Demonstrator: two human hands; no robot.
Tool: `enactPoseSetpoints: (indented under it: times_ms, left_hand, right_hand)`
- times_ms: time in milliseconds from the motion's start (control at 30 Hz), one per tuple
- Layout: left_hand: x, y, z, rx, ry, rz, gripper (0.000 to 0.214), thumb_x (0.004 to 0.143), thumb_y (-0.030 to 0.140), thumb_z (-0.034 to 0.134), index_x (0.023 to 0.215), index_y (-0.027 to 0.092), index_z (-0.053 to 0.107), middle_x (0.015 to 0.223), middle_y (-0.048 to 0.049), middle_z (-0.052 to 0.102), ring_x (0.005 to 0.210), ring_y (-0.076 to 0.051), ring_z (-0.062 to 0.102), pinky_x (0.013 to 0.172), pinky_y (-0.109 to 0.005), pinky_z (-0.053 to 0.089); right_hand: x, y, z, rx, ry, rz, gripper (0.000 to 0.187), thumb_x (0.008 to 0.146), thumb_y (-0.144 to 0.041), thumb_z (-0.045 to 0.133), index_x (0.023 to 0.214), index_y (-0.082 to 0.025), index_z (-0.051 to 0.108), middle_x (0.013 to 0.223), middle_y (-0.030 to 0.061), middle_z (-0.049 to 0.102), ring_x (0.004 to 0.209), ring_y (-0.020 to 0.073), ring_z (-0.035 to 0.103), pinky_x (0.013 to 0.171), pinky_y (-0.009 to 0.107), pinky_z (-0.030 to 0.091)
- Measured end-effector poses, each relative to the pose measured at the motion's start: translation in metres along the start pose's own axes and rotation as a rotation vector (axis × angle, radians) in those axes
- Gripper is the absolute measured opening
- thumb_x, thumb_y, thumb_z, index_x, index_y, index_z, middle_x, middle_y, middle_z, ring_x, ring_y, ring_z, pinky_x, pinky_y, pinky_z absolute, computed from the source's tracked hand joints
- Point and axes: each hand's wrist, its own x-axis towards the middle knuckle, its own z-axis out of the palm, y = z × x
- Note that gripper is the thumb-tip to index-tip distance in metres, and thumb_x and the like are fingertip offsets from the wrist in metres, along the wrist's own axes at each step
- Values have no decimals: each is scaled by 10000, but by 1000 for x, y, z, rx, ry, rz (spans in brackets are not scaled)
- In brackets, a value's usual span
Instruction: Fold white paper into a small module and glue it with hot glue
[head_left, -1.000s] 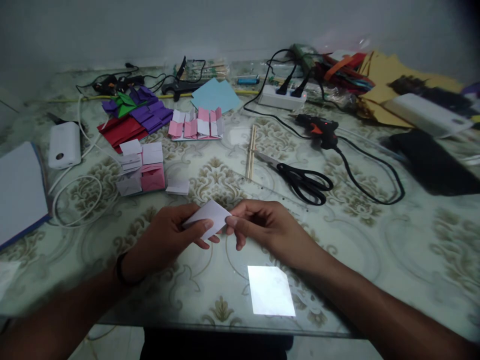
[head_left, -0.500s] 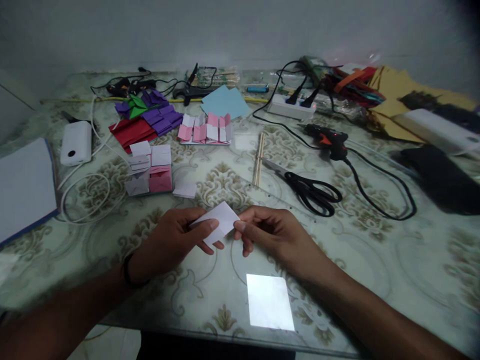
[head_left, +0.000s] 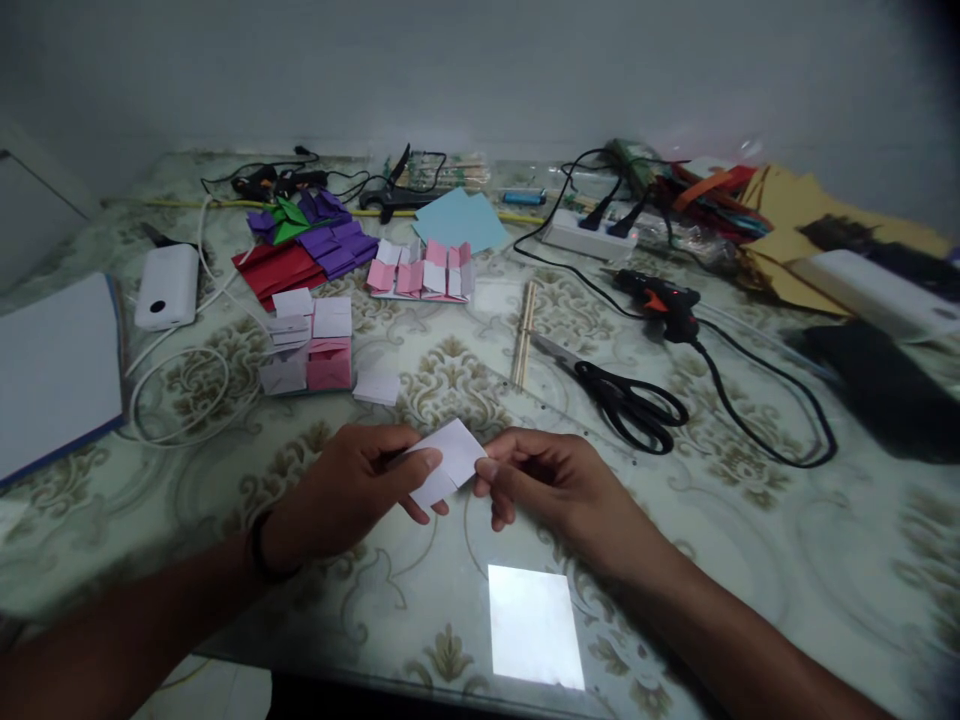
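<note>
Between my hands, above the table, is a small folded piece of white paper [head_left: 452, 462]. My left hand [head_left: 375, 470] pinches its left side, thumb flat on top and fingers underneath. My right hand [head_left: 544, 485] grips the right corner between thumb and fingertips. Just beyond my hands lies another folded white paper [head_left: 376, 388]. Next to it sits a block of folded white and pink papers [head_left: 330, 367]. Farther back is a second row of pink and white folded papers [head_left: 421, 272].
Black-handled scissors [head_left: 630, 400] and thin wooden sticks [head_left: 525, 335] lie right of centre. A glue gun [head_left: 660, 303] with a looping cord is beyond them. Purple folded papers [head_left: 337, 246], red paper [head_left: 277, 275], a white power bank [head_left: 168, 287] and a power strip [head_left: 589, 236] are farther back.
The camera view has shifted slightly, so the table's things appear a little lower and mostly farther right. Both hands keep their hold on the folded paper, with hardly any movement.
</note>
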Motion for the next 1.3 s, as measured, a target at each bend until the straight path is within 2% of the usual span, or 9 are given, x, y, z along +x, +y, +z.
enactPoseSetpoints:
  times_ms: [100,267,367,600,767,867,1033,1300]
  left_hand:
    - [0,-1,-1,-58,-6,-1,297,949,399,674,857,128,752,747,-51,768,675,-173,758,592,-224,627]
    - [3,-8,-4,-207,-50,1,277,953,394,683,961,131,768,847,-64,782,702,-181,773,558,-215,624]
    - [5,-12,-4,-245,-82,7,268,960,385,677,1009,139,771,928,-75,784,751,-202,785,539,-222,629]
    - [3,-2,0,-155,-80,-33,291,962,400,657,974,116,717,958,-83,782,753,-206,798,583,-237,649]
    - [0,6,2,17,-15,-40,311,961,402,629,810,131,620,793,-50,762,690,-211,800,578,-229,625]
    - [-1,7,2,105,20,-38,296,966,387,612,806,139,623,722,-37,748,681,-222,804,549,-222,607]
    - [-2,3,2,93,25,-29,300,982,415,599,894,140,676,792,-39,787,680,-200,801,604,-240,640]
    - [-2,2,4,47,39,-32,311,970,422,633,839,142,658,784,-26,763,714,-203,803,618,-239,655]
  right_hand:
    - [-1,1,0,47,-2,-14,307,901,-465,785,820,-172,737,696,0,702,540,97,622,572,236,530]
    - [-2,0,-2,131,-26,-62,195,905,-369,796,952,-181,779,812,13,751,557,87,646,577,225,566]
    - [-2,-1,-2,148,-26,-90,184,909,-351,789,962,-174,785,787,8,746,543,84,647,563,218,571]
    - [-1,-4,0,159,12,-62,236,843,-368,845,898,-161,747,666,-21,712,512,85,648,536,200,570]
    - [-2,-5,1,199,23,-10,272,843,-390,833,910,-158,706,609,-39,680,499,87,641,522,196,577]
    - [-3,-5,2,176,27,-16,256,872,-390,791,924,-159,695,610,-38,675,502,92,649,526,202,573]
    - [-3,-1,4,12,95,-57,305,836,-416,824,935,-154,701,645,-17,684,508,106,649,530,225,553]
    - [-3,-2,5,17,73,-40,362,830,-475,832,928,-157,690,674,6,716,524,116,658,531,230,536]
